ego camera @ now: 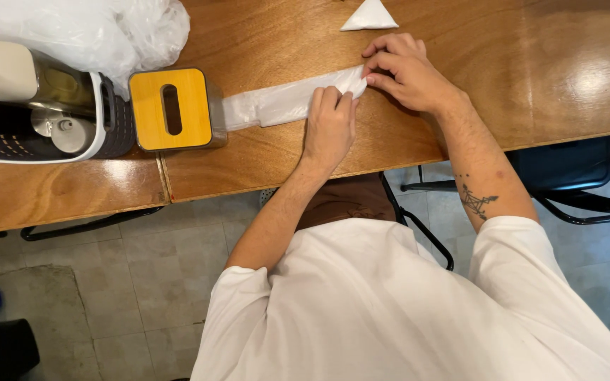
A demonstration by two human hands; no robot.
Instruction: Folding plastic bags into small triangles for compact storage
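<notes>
White shirt fills the bottom of my view, my own shoulders and sleeves (390, 310), and past them both arms reach out onto the wooden table (531, 77). Landmark for everything: the yellow-topped tissue box (171, 109) with its dark slot, sitting near the table's near edge.

Running out from the side of that box is a long flattened strip of white plastic bag (277, 104), lying flat on the wood. My left hand (330, 127) presses palm down on the strip, fingers flat and together, well along from the box. My right hand (407, 70) is at the strip's far end, farthest from the box, fingertips pinching the corner of the plastic where it turns over. The two hands sit just beside each other, nearly touching at the fold.

Beyond that end, farther from the box and deeper onto the table, lies a small white folded triangle (370, 17). On the box's other side stands a black and white mesh caddy (37, 120), touching it, and behind that a heap of crumpled clear plastic bags (93, 28). Below the table edge, a black chair (573, 169) on the tiled floor.
</notes>
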